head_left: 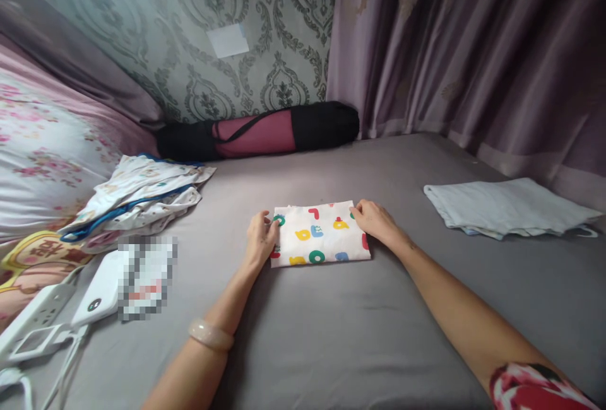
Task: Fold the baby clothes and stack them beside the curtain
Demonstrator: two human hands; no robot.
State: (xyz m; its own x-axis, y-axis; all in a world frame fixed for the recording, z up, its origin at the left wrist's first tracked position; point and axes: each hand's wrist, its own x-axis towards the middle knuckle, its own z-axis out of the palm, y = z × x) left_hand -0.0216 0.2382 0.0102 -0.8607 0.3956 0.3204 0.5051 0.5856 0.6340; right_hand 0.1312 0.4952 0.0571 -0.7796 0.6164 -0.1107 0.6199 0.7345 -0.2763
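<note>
A folded white cloth (310, 233) printed with colourful letters lies flat on the grey bed sheet (331, 328). At its left edge is my left hand (262, 240), fingers curled, with the thumb on top of the cloth. My right hand (377, 221) pinches the upper right corner between thumb and fingers. The fingertips of both hands are partly hidden by the cloth's edge. A pale bracelet (211, 335) circles my left wrist.
Folded pale grey fabric (511, 208) lies at the right. To the left are a heap of patterned cloths (142, 189), a white power bank (101, 287), a power strip (35, 315) and cables. A black-and-maroon long bag (258, 132) rests along the wall below purple curtains (402, 50).
</note>
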